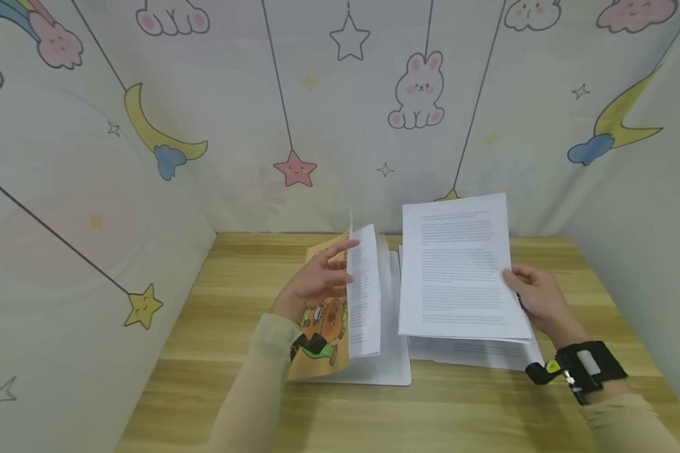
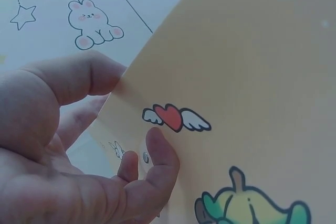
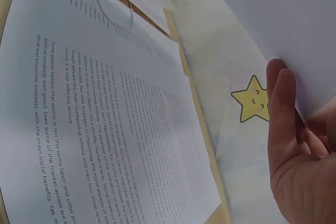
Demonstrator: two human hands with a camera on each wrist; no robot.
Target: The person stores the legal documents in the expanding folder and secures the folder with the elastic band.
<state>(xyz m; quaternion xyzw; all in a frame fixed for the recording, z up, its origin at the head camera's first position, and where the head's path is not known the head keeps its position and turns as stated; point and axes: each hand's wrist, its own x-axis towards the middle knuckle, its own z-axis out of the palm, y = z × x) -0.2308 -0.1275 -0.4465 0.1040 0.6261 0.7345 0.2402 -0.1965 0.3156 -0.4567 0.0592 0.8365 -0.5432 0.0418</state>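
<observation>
A tan folder (image 1: 331,318) with cartoon animals on its cover stands partly open, printed pages (image 1: 364,296) showing inside. My left hand (image 1: 320,283) holds the cover's raised edge; in the left wrist view its upper fingers reach behind that edge, while lower fingers curl before the winged heart (image 2: 169,117). On the right, my right hand (image 1: 535,299) grips a stack of printed sheets (image 1: 459,270) by its right edge, thumb in front, holding it raised and tilted. Beneath it lie more printed sheets (image 1: 481,353), whose text is close up in the right wrist view.
Everything is on a wood-grain table (image 1: 215,402). Pale cloth walls (image 1: 340,126) with cartoon prints enclose its back and sides. A thin pale curved strip (image 3: 100,17) lies over the top of the lower sheets. A wrist strap (image 1: 589,368) with a camera circles the right wrist.
</observation>
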